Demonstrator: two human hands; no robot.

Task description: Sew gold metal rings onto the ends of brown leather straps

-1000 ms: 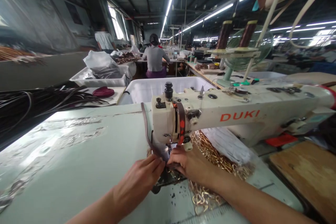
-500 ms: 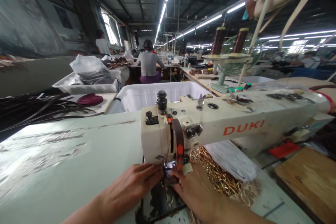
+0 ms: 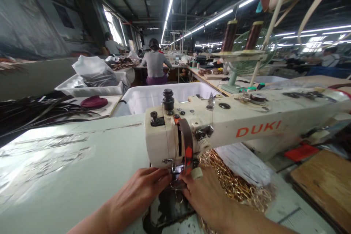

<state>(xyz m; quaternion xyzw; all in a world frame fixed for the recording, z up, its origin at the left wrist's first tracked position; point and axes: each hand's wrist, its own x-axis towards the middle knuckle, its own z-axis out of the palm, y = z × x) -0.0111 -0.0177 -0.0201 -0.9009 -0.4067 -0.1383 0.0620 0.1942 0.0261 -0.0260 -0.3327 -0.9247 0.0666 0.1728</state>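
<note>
A cream sewing machine [image 3: 219, 124] marked DUKI stands on the pale green table [image 3: 68, 168]. Both my hands meet right under its head, at the needle. My left hand [image 3: 139, 193] has its fingers pressed together on a small dark piece at the needle plate [image 3: 167, 208]. My right hand [image 3: 205, 195] pinches the same piece from the right. The piece itself is mostly hidden by my fingers and the machine head. A heap of gold metal chain and rings [image 3: 236, 186] lies just right of my right hand.
A white plastic bag [image 3: 241, 162] lies behind the chains. A wooden board [image 3: 323, 182] is at the right. A white tub [image 3: 153, 97] stands behind the machine, dark straps [image 3: 33, 111] lie at the left. A green fan [image 3: 246, 62] and thread spools [image 3: 229, 36] stand behind. People work at far tables.
The brown strap that curved up left of the machine head a second ago is gone from sight. My view has moved closer; both hands stay at the needle.
</note>
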